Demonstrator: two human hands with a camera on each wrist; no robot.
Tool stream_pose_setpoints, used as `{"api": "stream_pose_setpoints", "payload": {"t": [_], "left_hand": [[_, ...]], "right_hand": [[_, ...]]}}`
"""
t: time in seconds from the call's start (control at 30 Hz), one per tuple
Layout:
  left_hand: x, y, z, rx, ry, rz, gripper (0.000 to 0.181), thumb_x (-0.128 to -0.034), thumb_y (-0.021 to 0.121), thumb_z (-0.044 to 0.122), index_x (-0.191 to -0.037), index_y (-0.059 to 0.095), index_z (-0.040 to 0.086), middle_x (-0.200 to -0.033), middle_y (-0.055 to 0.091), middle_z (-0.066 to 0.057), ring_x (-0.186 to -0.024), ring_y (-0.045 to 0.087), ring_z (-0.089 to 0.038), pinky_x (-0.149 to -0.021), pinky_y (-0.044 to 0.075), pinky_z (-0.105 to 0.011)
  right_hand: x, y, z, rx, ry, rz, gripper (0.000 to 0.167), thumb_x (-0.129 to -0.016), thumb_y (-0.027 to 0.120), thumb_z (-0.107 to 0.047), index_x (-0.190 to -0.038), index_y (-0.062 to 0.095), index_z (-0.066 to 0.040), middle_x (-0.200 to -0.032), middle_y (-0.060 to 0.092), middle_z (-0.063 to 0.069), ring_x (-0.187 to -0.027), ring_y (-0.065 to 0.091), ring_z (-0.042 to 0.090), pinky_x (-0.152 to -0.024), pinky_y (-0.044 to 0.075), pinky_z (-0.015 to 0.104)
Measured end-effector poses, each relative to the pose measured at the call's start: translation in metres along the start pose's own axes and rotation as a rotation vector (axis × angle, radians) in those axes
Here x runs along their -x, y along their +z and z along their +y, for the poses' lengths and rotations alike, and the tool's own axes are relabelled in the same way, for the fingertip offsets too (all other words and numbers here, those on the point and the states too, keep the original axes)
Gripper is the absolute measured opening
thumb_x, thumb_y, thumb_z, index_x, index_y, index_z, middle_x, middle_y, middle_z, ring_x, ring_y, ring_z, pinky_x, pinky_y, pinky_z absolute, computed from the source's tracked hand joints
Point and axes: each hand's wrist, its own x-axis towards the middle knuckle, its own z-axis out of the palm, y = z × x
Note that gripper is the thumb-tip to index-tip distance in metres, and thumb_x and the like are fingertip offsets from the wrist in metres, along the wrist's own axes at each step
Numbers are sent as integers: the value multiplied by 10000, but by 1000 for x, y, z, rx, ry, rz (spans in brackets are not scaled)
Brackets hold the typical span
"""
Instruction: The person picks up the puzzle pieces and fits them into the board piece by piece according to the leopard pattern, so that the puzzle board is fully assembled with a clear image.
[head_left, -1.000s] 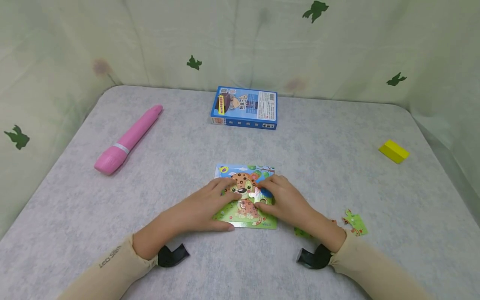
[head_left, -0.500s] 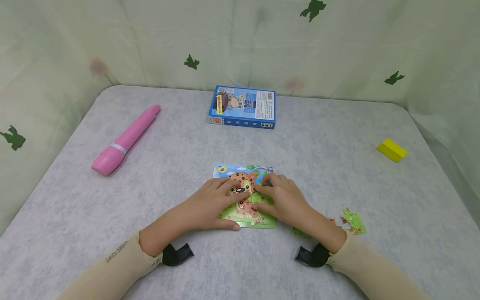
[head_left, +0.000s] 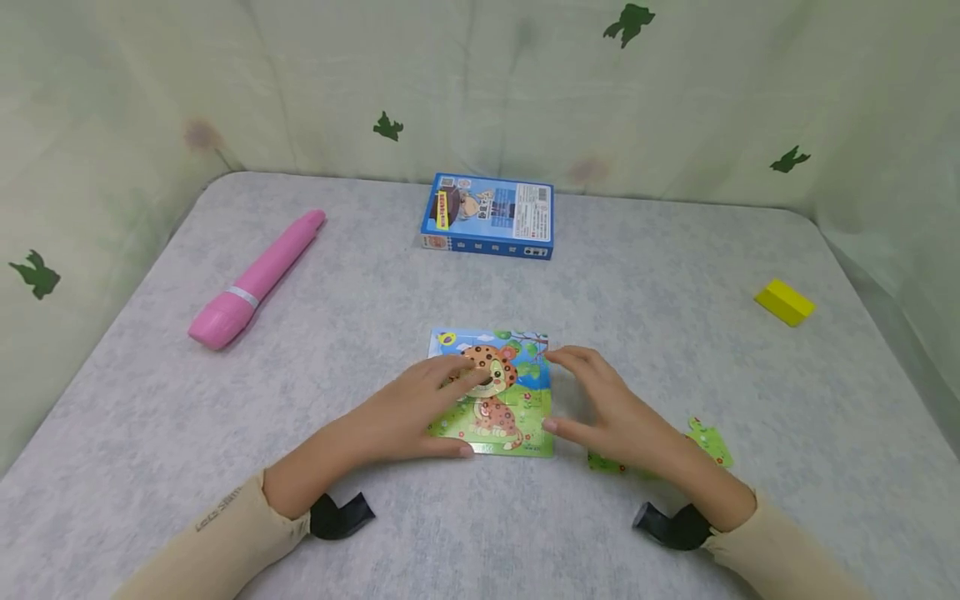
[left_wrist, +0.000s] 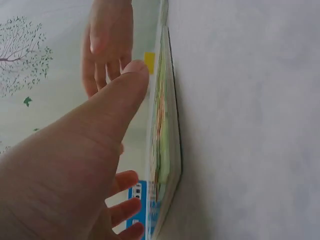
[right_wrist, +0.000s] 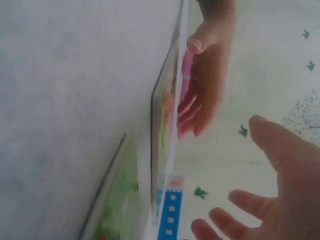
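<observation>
Head view: the picture puzzle (head_left: 498,417) lies flat on the bench (head_left: 660,275), between the person's two hands, its face showing a spotted animal under a blue sky. I read the left hand (head_left: 408,408) as spread over the puzzle's left portion, fingers slightly bent, thumb extended near the front edge, nothing gripped. Contact between its fingertips and the puzzle cannot be confirmed from my feeds. The right hand (head_left: 611,412) is positioned at the puzzle's right edge, thumb and fingers well parted, with nothing held between them (my right wrist feed shows the same wide spread). Loose green pieces (head_left: 712,442) lie on the bench beneath and beside the right hand, apart from the puzzle; that hand and its forearm partly hide them. At the far side, a blue box (head_left: 487,208) lies flat. Toward the left, a pink object (head_left: 270,265) with a pale band lies diagonally; toward the right sits a yellow block (head_left: 784,302).
</observation>
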Motion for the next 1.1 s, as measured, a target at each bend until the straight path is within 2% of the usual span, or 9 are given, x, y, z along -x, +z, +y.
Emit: {"api": "stream_pose_setpoints", "payload": {"t": [0.1,0.23,0.43,0.53,0.63,0.7,0.83,0.9,1.1], "left_hand": [[9,-2,-2,13,-38,36,848,-768,562,604,-1424,262,159,-1380,301,-62,-1259,269,-211,-997,272,-399],[22,-5,-5,29,-123,47,896,-758,556,622,-1443,200,167,-1406,261,-55,-1273,244,-203,-992,287,-393],[36,-5,-7,92,-223,40,913,-761,582,593,-1438,193,121,-1424,233,-85,-1289,222,-221,-996,284,-402],[39,-3,-9,124,-256,32,913,-765,583,586,-1437,192,109,-1427,227,-73,-1292,212,-211,-1002,273,-394],[40,-1,-12,148,-261,26,897,-772,576,583,-1435,201,107,-1423,235,-65,-1294,206,-211,-1004,267,-402],[39,0,-14,151,-247,26,875,-779,568,581,-1429,225,105,-1415,248,-61,-1291,207,-209,-1005,264,-402],[38,1,-16,134,-213,28,830,-792,558,573,-1407,286,86,-1398,271,-64,-1281,221,-204,-1005,262,-393],[39,2,-17,121,-202,35,821,-795,558,569,-1396,306,71,-1392,279,-75,-1275,231,-211,-1002,268,-397],[40,2,-17,113,-193,47,817,-797,566,555,-1392,312,57,-1388,286,-93,-1271,240,-233,-998,272,-418]], "right_hand": [[15,-8,1,5,-11,44,744,-796,669,-376,-1393,278,-166,-1385,259,35,-1251,262,218,-918,338,502],[35,-14,6,22,-20,95,801,-746,737,-302,-1386,281,-146,-1371,287,36,-1237,279,220,-901,343,504],[52,-12,15,46,-18,108,845,-695,779,-295,-1362,311,-70,-1339,324,51,-1172,347,228,-857,379,495],[57,-10,21,69,-20,106,851,-676,791,-301,-1351,332,-61,-1320,349,42,-1127,386,208,-851,396,426],[61,-8,28,100,-12,98,849,-667,790,-331,-1346,352,-71,-1309,366,28,-1131,379,193,-877,378,322],[64,-7,32,113,11,81,844,-670,779,-366,-1349,359,-91,-1303,372,17,-1142,370,179,-890,366,304],[65,-6,38,135,70,24,802,-695,725,-459,-1344,382,-135,-1277,399,16,-1139,371,198,-891,360,407],[65,-5,41,149,74,9,757,-713,699,-480,-1327,412,-141,-1248,420,28,-1113,389,220,-867,362,454],[63,-2,44,189,27,31,661,-735,697,-440,-1284,499,-130,-1175,452,13,-1045,404,204,-822,367,428]]}}
